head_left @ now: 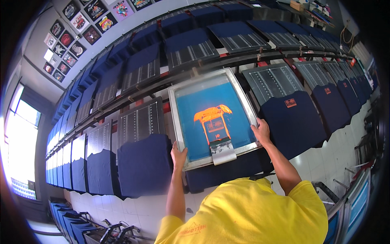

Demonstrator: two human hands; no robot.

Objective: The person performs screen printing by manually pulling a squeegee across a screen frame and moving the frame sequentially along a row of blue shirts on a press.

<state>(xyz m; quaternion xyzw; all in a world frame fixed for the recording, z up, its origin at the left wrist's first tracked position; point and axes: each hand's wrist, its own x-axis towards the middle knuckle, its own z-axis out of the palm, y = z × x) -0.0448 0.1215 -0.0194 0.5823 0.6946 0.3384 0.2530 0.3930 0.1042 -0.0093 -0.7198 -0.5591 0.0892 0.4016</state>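
Note:
My left hand is closed round the near left side of a silver-edged printing screen, and my right hand grips its right side. Blue mesh fills the frame. Bright orange ink lies smeared on the mesh around a small rectangular design. A squeegee with a pale, wide handle rests at the near end of the ink, touched by neither hand. Beneath the screen, part of a navy shirt shows; whether the screen touches it I cannot tell.
Navy shirts on dark printing boards run in long rows left and right; several right-hand ones bear a small orange print. A dark rail crosses behind the screen. Framed screens stand at lower right, and a folding rack at lower left.

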